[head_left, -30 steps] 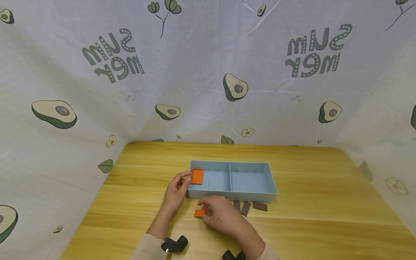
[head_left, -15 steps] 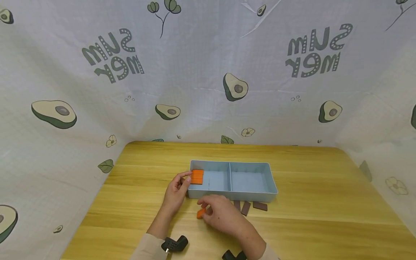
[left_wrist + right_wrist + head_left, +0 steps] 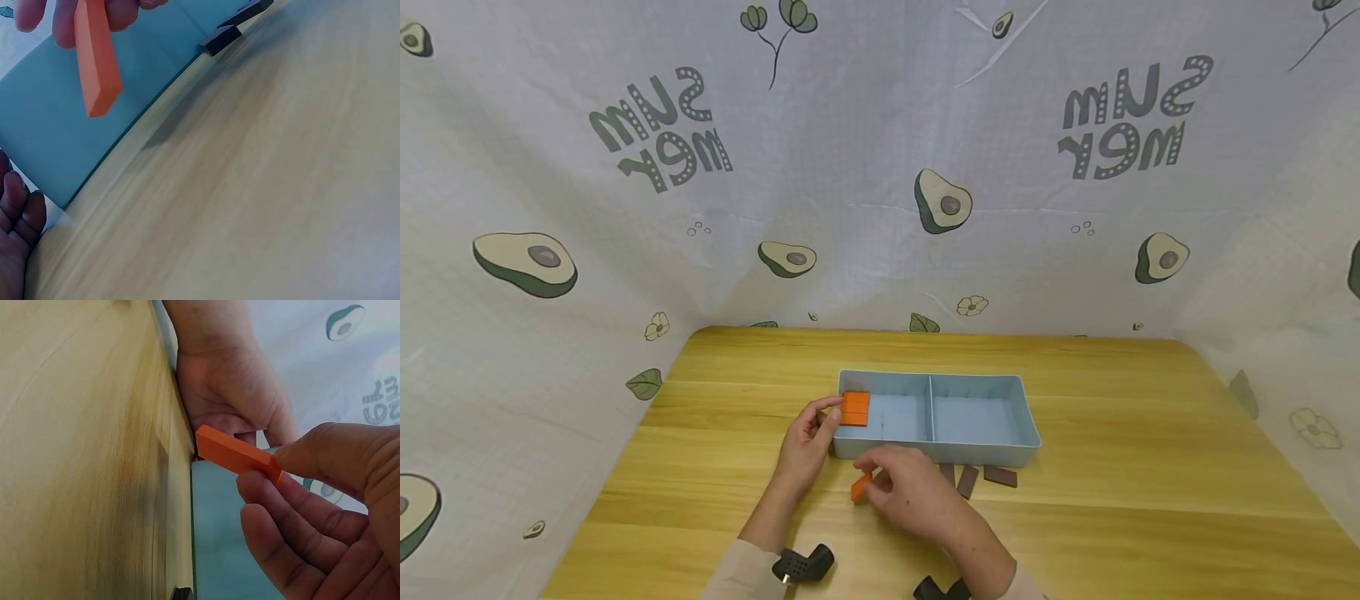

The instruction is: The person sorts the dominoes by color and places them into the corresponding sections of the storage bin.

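My right hand [image 3: 912,490] pinches a small flat orange block [image 3: 861,488] by one end, in front of the box. In the right wrist view the thumb and fingertips grip that orange block [image 3: 234,452], its free end pointing away. My left hand [image 3: 805,446] holds the left end of the light blue box [image 3: 936,451], thumb and index finger at the rim. The left wrist view shows its curled fingers [image 3: 28,215] beside the box corner. Several orange blocks [image 3: 854,408] lie side by side in the box's left compartment, close to the left hand.
A divider [image 3: 932,407] splits the box in two. Dark brown blocks [image 3: 1000,476] lie on the wooden table [image 3: 1120,483] along the box's front, right of the right hand. A patterned cloth [image 3: 865,275] hangs behind the table and along its sides.
In the right hand's fingers the orange block has turned from lying level to a steeper tilt. That hand has risen slightly; the left hand and box stay in place.
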A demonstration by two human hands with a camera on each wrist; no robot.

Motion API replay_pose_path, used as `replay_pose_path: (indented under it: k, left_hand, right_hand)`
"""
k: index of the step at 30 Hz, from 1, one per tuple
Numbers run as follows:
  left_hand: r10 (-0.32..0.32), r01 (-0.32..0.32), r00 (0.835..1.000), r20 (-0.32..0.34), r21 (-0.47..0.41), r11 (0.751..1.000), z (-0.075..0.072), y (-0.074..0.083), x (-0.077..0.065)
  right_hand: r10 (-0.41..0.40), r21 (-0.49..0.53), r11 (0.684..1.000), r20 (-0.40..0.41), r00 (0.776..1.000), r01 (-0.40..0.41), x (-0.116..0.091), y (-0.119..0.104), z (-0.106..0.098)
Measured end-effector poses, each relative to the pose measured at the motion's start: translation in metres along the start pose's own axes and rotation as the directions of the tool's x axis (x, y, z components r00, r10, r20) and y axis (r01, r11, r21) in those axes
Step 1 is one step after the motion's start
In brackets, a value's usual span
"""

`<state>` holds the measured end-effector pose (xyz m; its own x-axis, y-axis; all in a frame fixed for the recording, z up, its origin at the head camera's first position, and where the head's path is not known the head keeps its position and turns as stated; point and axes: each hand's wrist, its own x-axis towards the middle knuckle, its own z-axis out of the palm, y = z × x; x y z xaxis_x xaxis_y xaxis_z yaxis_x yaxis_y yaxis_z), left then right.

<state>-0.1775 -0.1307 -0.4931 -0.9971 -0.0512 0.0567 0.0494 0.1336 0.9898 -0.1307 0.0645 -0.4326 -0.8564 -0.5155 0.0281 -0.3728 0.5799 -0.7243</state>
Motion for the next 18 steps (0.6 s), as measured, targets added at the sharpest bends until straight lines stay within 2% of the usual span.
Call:
replay_pose_path:
  k: [18]
  left_hand:
    - [0.006,-0.006,1.000,0.000,-0.003,1.000,0.0002,0.0001,-0.0001]
  right_hand:
    - [-0.047,0.007,0.999,-0.064,0.997,0.048,-0.0001,-0.0031,-0.0020]
